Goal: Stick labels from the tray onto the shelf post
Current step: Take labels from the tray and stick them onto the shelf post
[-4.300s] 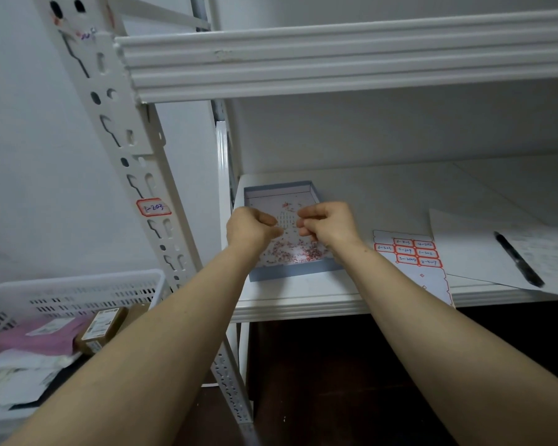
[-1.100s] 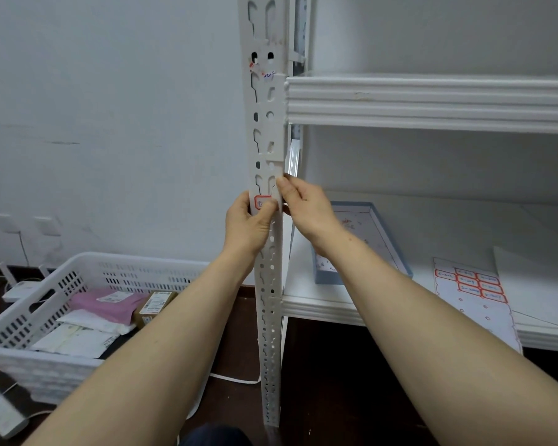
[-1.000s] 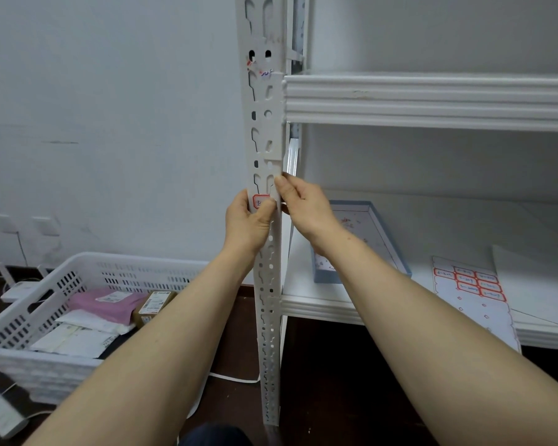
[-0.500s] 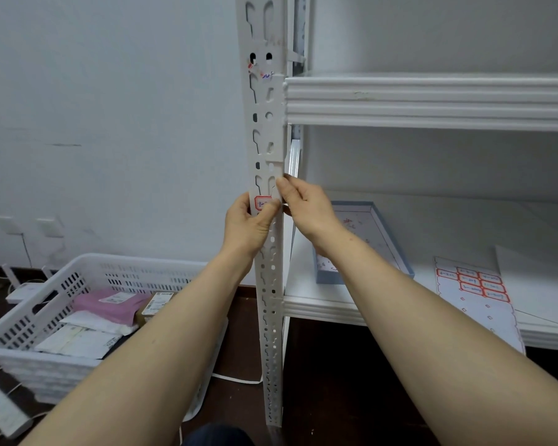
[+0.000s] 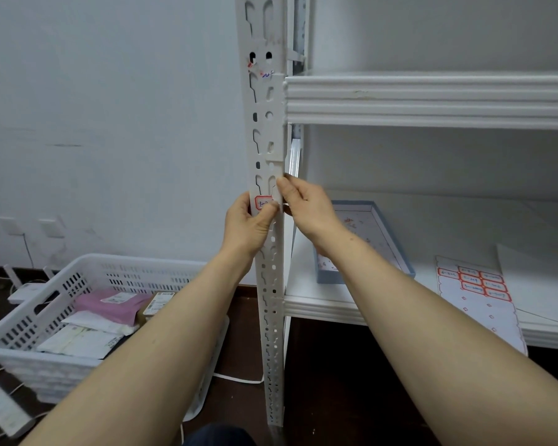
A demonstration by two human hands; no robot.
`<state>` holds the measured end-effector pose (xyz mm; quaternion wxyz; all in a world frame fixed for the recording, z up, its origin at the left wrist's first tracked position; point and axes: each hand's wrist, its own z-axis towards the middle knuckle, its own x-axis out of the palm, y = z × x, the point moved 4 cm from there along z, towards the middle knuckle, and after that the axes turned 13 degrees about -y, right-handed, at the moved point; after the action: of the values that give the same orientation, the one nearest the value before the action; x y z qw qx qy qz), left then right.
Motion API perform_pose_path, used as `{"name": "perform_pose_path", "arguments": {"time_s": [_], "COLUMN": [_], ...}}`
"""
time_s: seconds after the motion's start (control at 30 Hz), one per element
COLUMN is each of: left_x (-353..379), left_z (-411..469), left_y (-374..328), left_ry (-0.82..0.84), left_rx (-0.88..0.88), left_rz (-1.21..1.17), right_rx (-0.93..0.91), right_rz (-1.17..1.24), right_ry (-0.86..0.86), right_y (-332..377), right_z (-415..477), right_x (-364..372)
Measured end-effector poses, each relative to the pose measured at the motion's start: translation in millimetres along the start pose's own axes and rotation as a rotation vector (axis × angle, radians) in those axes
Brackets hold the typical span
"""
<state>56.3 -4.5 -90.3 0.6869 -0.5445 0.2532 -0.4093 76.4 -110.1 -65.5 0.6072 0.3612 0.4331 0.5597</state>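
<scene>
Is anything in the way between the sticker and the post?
Nothing I can see. The label sits on the post. The left hand grips the post, thumb on the label; the right hand pinches its edge.

Entry, head camera. I see two arms and little else of the person.

Left forearm (image 5: pixel 161 349) and right forearm (image 5: pixel 432 333): both bare along the whole visible length, from frame edge to wrist. The wide lens makes them look thick near the camera and narrow toward the wrists.

Left hand (image 5: pixel 247 223): bare, with skin creases visible at the base of the thumb.

Right hand (image 5: pixel 308 206): bare, with knuckles and faint tendon lines showing on its back.

Fingernails: too small for me to judge.

Clothing: one patch of dark blue cloth (image 5: pixel 218 436) at the bottom edge, between the forearms. I cannot tell which garment it is.
</scene>
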Motion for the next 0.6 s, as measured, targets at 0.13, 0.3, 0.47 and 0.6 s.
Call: {"name": "perform_pose_path", "arguments": {"time_s": [0.13,0.3,0.47,0.6], "left_x": [0.7,0.7,-1.9,-0.9], "left_z": [-0.4,0.3,1.8,0.1], "left_y": [0.0,-0.4,1.4,-0.7], "left_ry": [-0.001,-0.004,0.032,0.016], "left_rx": [0.017,0.023,0.013,0.027], "left_rz": [0.023,0.043,0.041,0.046], "right_rx": [0.0,-0.006,0.015,0.023], "right_rz": [0.025,0.008,0.034,0.041], "right_ry": [-0.003,-0.001,0.01,-0.001], "right_y": [0.5,0.5,-0.4,-1.0], "right_z": [0.3,0.5,0.7,1.0], "right_x": [0.3,1.1,-0.3,0.7]}}
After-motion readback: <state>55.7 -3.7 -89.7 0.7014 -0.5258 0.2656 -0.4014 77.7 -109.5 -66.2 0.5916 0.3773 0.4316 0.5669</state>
